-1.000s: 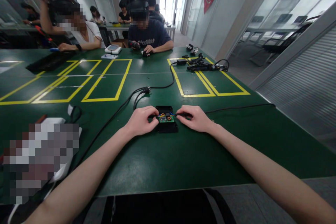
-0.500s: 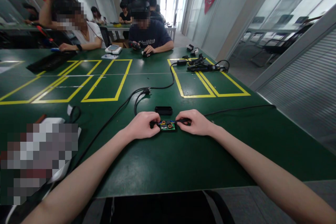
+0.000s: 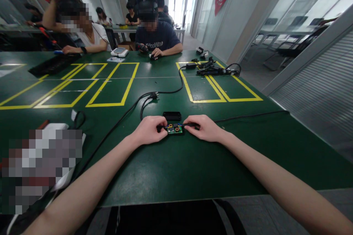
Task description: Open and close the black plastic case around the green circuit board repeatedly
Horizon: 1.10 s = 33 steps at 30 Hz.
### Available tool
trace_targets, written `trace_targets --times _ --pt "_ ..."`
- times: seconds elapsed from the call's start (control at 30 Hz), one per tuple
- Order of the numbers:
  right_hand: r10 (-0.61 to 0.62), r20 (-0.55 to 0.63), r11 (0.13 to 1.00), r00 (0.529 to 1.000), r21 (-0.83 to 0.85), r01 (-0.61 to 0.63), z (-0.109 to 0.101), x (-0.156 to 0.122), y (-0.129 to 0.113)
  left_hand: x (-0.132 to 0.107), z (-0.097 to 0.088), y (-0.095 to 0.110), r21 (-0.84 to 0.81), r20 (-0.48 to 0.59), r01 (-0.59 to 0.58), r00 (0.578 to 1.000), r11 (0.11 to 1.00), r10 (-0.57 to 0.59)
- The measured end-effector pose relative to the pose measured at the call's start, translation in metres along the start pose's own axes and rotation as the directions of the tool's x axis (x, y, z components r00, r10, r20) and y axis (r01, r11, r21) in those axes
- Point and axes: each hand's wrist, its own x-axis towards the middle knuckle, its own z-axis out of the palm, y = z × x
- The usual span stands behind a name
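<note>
Between my hands lies a small green circuit board (image 3: 174, 129) with copper coils, low over the green table. Black cables leave it at both ends. My left hand (image 3: 150, 130) is closed on the cable at the board's left end, its fingertips at the board's edge. On the other side, my right hand (image 3: 202, 127) pinches the black cable (image 3: 191, 125) where wires join the board. Just behind the board rests a black plastic case half (image 3: 172, 116), its hollow side up. Whether the board sits in a second case half is hard to make out.
A black power cord with a plug (image 3: 153, 96) runs across the table (image 3: 154, 176). Further back lie a heap of black adapters and cables (image 3: 211, 68) and yellow tape outlines. A blurred-out object (image 3: 44, 161) lies at left. Co-workers sit across the table.
Both hands and the board have shifted very slightly away from me and to the left, closer to the case half. The grip on both cables is the same.
</note>
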Motion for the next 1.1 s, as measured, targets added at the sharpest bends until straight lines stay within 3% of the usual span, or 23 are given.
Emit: trace_targets --times 0.5,0.67,0.93,1.1 --pt "0.032 0.020 0.998 0.999 0.046 -0.033 0.005 -0.001 0.007 0.002 0.000 0.005 0.022 0.068 0.101 0.992 0.995 -0.102" --pt "0.022 0.046 0.996 0.999 0.084 -0.026 0.002 0.000 0.006 0.004 -0.002 0.006 0.066 0.056 0.082 0.995 0.994 -0.086" --pt "-0.054 0.066 0.999 0.996 0.004 0.054 -0.002 0.000 0.004 0.006 -0.014 -0.002 -0.120 0.154 0.075 0.986 0.990 -0.056" --pt "-0.132 0.071 0.985 0.989 -0.103 0.139 -0.002 0.001 0.004 0.006 -0.014 -0.003 -0.059 0.161 0.030 0.987 0.998 -0.020"
